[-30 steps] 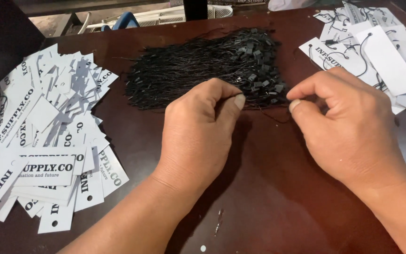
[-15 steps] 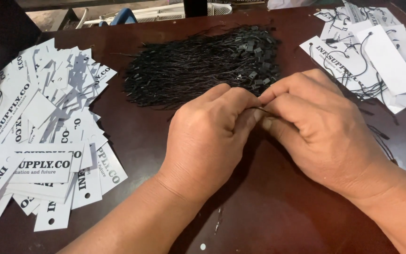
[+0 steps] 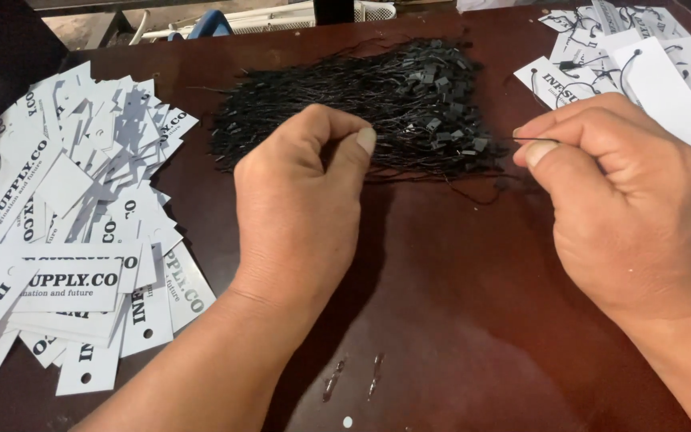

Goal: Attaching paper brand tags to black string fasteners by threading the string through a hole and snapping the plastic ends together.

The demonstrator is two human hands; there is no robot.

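Two hands low over a dark table (image 3: 457,320), well apart from each other. Right hand (image 3: 617,208) pinching one thin black string (image 3: 536,140) between thumb and forefinger, other fingers curled under. Left hand (image 3: 305,200) closed, thumb pressed to the side of the forefinger; impossible to tell whether holding anything, with no strand visible at that pinch. String held just off the right-hand edge of the bundle (image 3: 361,112) of similar black strings with small square clasps, near it but seemingly clear of it along the visible stretch. Only a short stretch on show: long axis roughly level, running left to right across the view, visible end pointing left towards the bundle and the left hand, the rest hidden inside the right fingers. Likely trouble, as a judgement: so fine a strand slipping out of a fingertip pinch, held by very little; or snagging on loose ends trailing from the bundle close beside it and dragging neighbours along in a tangle; or dropping and getting lost against the dark wood and the black heap. White tags (image 3: 65,208) heaped at the left, strung tags (image 3: 649,72) at the far right, the left heap clear of both hands, the right one just behind the right hand. Two small slivers (image 3: 353,376) near the front edge, too small to identify.
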